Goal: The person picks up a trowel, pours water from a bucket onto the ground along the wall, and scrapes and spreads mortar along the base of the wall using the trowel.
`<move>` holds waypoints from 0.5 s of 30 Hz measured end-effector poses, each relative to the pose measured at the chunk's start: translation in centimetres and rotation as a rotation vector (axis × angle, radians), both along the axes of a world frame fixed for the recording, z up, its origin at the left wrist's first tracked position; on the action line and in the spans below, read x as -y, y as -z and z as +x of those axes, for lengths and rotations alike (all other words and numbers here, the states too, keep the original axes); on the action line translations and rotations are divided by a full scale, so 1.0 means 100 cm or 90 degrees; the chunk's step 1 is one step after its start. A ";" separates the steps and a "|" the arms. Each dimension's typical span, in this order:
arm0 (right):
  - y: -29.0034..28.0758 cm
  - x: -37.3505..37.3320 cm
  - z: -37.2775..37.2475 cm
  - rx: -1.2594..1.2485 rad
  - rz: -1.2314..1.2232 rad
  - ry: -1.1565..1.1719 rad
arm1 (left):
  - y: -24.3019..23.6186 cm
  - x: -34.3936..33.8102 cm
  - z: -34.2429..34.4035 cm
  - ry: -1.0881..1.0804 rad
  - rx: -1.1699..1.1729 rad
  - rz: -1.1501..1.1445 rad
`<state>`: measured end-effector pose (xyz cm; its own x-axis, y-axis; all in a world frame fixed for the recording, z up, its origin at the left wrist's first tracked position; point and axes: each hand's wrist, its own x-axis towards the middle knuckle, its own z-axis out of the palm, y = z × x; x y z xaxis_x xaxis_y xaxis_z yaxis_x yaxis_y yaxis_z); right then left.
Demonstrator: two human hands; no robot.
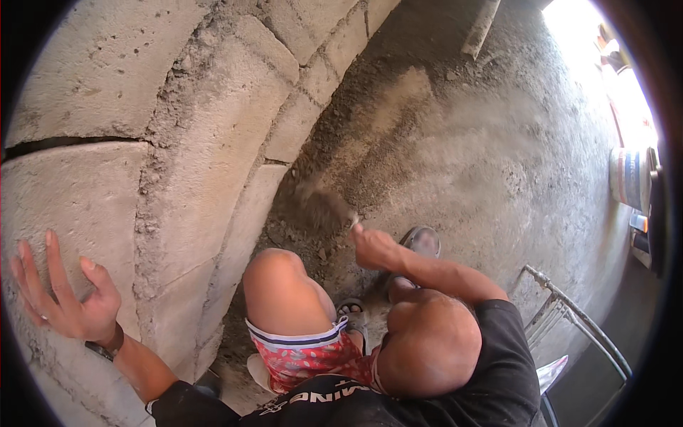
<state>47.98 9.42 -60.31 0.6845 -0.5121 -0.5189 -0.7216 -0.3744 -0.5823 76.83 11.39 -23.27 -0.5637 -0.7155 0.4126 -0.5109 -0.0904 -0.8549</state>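
Note:
My left hand (pixel 75 302) is raised at the far left with its fingers spread, in front of the pale block wall (pixel 199 171); whether the palm touches the wall I cannot tell. Low between the wall and my feet, my right hand (pixel 376 248) is closed round the handle of what looks like a trowel (pixel 329 211). Motion smears its blade, which is down at the dark loose rubble (pixel 306 238) along the foot of the wall. A band of brownish sandy debris (pixel 388 114) stretches away beyond it.
My knees are bent, with a sandalled foot (pixel 422 242) on the rough grey floor (pixel 491 171). A metal frame (pixel 580 313) stands at the lower right. A pale bucket (pixel 629 176) sits at the far right, and a pole (pixel 482 28) reaches down at the top.

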 end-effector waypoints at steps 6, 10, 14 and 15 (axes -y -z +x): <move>-0.009 0.019 -0.034 0.146 0.162 0.081 | -0.003 -0.005 0.007 0.035 -0.040 0.052; -0.010 0.103 -0.100 -0.070 -0.092 0.531 | -0.002 -0.009 0.012 0.007 -0.045 0.049; 0.013 0.113 -0.121 -0.094 -0.320 0.527 | -0.001 -0.009 0.017 0.038 -0.052 0.020; 0.020 0.096 -0.116 -0.130 -0.258 0.517 | -0.001 -0.009 0.018 0.047 -0.070 0.036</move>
